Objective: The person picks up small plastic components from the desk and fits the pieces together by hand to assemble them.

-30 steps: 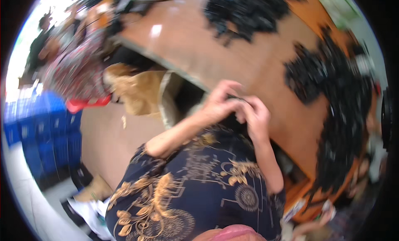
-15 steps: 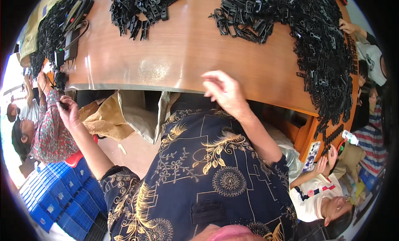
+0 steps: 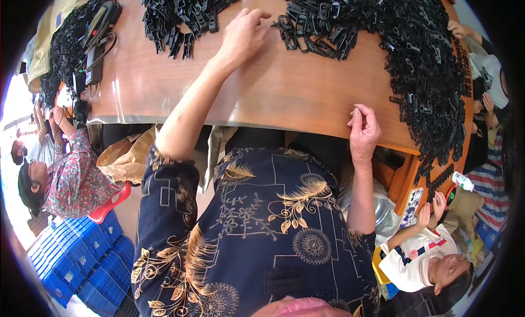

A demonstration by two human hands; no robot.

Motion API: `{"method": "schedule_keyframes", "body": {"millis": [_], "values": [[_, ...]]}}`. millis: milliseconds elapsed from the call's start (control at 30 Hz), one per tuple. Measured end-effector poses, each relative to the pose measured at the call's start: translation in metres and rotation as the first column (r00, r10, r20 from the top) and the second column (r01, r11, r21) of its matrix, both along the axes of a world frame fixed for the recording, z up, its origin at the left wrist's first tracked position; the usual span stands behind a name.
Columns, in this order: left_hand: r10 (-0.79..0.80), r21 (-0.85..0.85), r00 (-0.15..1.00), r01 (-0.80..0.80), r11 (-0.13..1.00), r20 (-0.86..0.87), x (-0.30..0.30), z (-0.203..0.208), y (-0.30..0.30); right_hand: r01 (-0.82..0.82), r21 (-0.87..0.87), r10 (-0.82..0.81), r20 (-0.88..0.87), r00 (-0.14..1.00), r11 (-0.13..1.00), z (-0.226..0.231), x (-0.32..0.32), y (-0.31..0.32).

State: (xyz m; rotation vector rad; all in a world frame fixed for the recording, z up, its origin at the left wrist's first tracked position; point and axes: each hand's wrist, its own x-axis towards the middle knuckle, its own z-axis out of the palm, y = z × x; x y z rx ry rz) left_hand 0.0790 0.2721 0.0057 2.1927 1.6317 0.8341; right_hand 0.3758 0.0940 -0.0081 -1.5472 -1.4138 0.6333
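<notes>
My left hand (image 3: 246,35) is stretched out over the wooden table (image 3: 306,87), between two heaps of black plastic clips. Its fingers reach to the right, apart and with nothing seen in them, close to the edge of the right heap (image 3: 322,30). Further left lies the other heap of clips (image 3: 188,13). At the table's near edge, on the right, my right hand (image 3: 365,132) is raised with its fingers bent in toward the thumb. Whether anything small sits in that curl is hidden.
A long bank of black clips (image 3: 421,82) runs down the table's right side. A black bag (image 3: 103,24) lies at the left. Co-workers sit on both sides, one in a flowered top (image 3: 82,180). Blue crates (image 3: 71,257) are stacked lower left; brown sacking (image 3: 128,158) hangs under the table.
My left hand has swung from the far left, where it held a small black piece, up over the table. The right hand has moved right, off the table's middle edge, and its fingers have curled.
</notes>
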Motion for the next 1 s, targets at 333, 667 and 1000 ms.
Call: {"method": "schedule_keyframes", "body": {"millis": [333, 667, 1000], "values": [[-0.04, -0.167, 0.982, 0.009, 0.986, -0.187, 0.004, -0.005, 0.015, 0.022, 0.016, -0.022, 0.018, 1.0, 1.0, 0.001, -0.01, -0.006], [0.093, -0.327, 0.839, 0.105, 0.939, 0.536, -0.087, 0.035, -0.108, 0.03, 0.0, -0.03, 0.051, 0.998, 1.0, -0.003, -0.004, -0.007], [0.287, -0.305, 0.911, -0.375, 0.875, -0.297, -0.155, -0.006, -0.262, -0.004, -0.025, 0.004, 0.035, 0.999, 1.0, -0.003, -0.002, -0.003]]}}
